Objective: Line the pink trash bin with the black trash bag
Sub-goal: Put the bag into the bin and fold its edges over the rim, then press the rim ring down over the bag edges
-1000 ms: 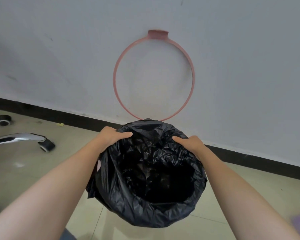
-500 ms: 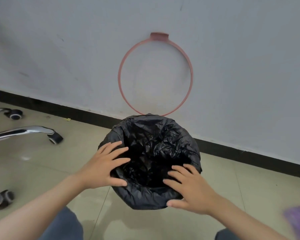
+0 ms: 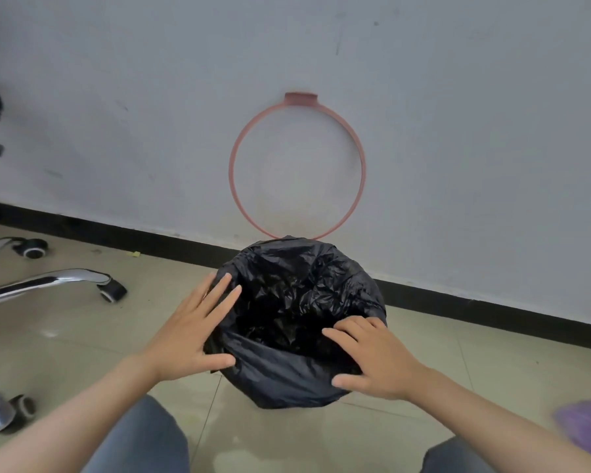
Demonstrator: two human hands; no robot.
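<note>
The black trash bag is spread over the bin on the floor and folded down over its rim, so the bin's pink body is hidden. A pink ring leans upright against the wall just behind it. My left hand lies flat on the bag's left rim, fingers spread. My right hand rests on the near right rim, fingers spread and slightly curled on the plastic. Neither hand pinches the bag.
A chrome office chair base with castors stands on the tiled floor at the left. A purple object sits blurred at the right edge. My knees are at the bottom. A black skirting board runs along the wall.
My hands left the far rim and came to the near rim, pressing the bag down. In the last half second my left hand slid up the left side.
</note>
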